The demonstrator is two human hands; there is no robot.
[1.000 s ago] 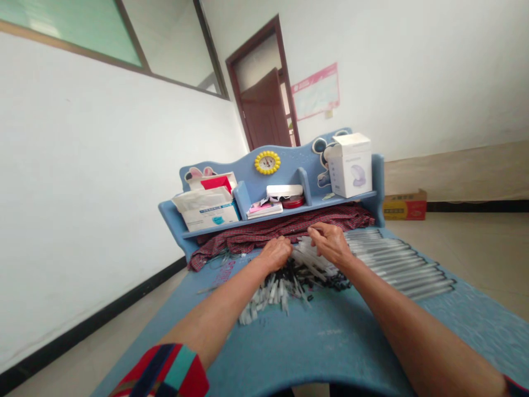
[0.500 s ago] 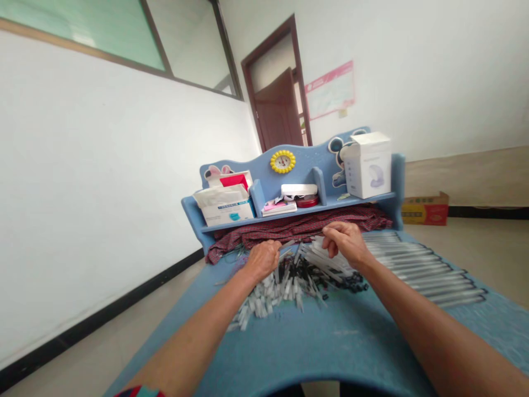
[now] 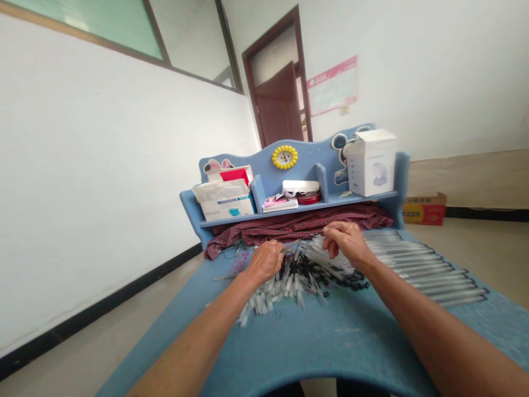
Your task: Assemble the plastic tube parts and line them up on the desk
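My left hand (image 3: 266,261) is closed in a pinch above the left side of a loose heap. A thin, pale stick like a pen barrel (image 3: 291,244) juts from its fingers to the right. My right hand (image 3: 346,242) is also closed, thumb against forefinger; whatever lies between its fingertips is too small to make out. Below both hands spreads the heap of translucent pen caps (image 3: 264,298) and black pen parts (image 3: 303,269). Clear tubes (image 3: 324,256) lie together beside my right hand. To the right, pens with dark ends (image 3: 430,270) are laid side by side.
The blue desk (image 3: 330,347) has a raised shelf carrying a mask box (image 3: 227,207), booklets (image 3: 280,205), a red tin (image 3: 309,198) and a white carton (image 3: 372,165). A checkered cloth (image 3: 297,223) lies bunched under the shelf. A cardboard box (image 3: 425,210) stands on the floor.
My left hand has shifted slightly right with the thin stick. My right hand stays pinched in nearly the same place. The camera view has moved a little.
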